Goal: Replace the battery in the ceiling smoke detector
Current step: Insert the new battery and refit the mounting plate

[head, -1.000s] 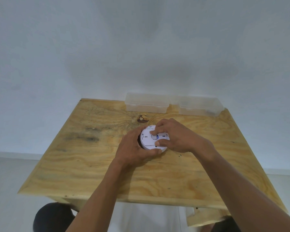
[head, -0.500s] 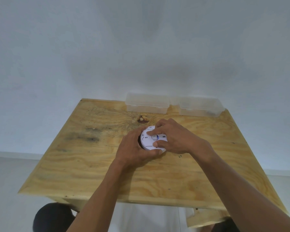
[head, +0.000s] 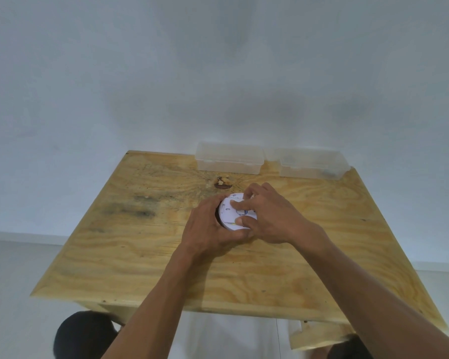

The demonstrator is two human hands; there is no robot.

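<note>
The round white plastic smoke detector sits near the middle of the plywood board, a little toward its far edge. It is a shallow disc, tilted so that its flat white face looks up and toward the camera. The face carries small moulded marks, a line of tiny print near its far rim, a bluish spot near the centre and a thin yellow-green streak at the near rim. A dark band shows along its left edge.
</note>
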